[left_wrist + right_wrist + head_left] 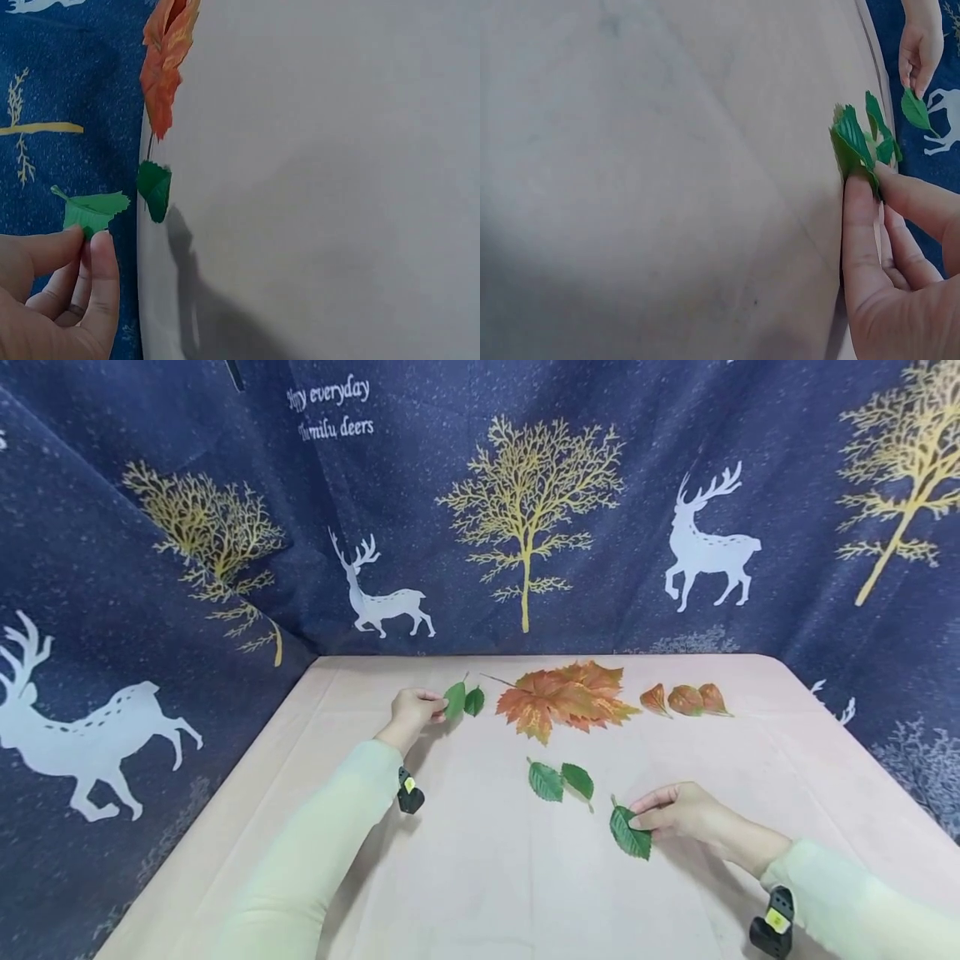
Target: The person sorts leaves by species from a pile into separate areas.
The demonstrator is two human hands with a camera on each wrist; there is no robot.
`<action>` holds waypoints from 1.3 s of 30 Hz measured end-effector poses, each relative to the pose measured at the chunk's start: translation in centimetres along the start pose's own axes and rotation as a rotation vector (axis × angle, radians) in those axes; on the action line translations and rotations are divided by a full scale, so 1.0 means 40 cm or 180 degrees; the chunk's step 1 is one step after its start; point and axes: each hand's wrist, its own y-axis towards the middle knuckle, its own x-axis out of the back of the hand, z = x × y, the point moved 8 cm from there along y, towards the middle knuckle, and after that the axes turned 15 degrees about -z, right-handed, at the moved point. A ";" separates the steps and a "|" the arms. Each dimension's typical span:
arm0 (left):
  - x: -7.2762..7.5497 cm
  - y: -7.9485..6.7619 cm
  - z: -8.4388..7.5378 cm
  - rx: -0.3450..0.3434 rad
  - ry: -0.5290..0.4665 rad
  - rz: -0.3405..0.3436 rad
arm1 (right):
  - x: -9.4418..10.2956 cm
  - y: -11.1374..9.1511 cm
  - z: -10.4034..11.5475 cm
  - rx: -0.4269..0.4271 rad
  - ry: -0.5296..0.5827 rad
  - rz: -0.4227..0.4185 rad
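Between thumb and fingertips, my left hand [414, 712] pinches a green leaf [455, 700] by its edge; the left wrist view shows this leaf [94, 210] raised, its stem pointing up and left. Just right of it a second, darker green leaf [474, 701] lies on the table. My right hand [686, 817] pinches another serrated green leaf [628, 833] near the table's middle, and in the right wrist view that leaf [853, 142] is seen nearly edge-on. Two green leaves, one on the left [546, 782] and one on the right [577, 780], lie side by side beyond the right hand.
Large orange maple leaves [558, 697] lie overlapped near the table's far edge. To their right are three small orange-brown leaves [686, 700] in a row. A pale cloth covers the table [465, 877]. A dark blue curtain [600, 610] with deer and trees hangs behind.
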 end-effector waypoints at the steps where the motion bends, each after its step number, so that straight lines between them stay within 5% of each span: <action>1: -0.003 0.003 0.001 0.0020 -0.0008 -0.0012 | -0.001 0.000 -0.001 0.0010 0.0029 0.0044; 8: -0.021 0.023 0.020 0.0168 0.0052 -0.0063 | -0.005 0.003 -0.012 0.0064 0.0183 0.0267; 27: -0.020 0.108 0.080 0.0675 0.0121 -0.0373 | -0.005 0.006 0.003 0.0158 0.0054 0.0243; 39: -0.020 0.128 0.083 0.0518 0.0540 -0.0417 | -0.008 0.009 0.000 0.0175 0.0071 0.0235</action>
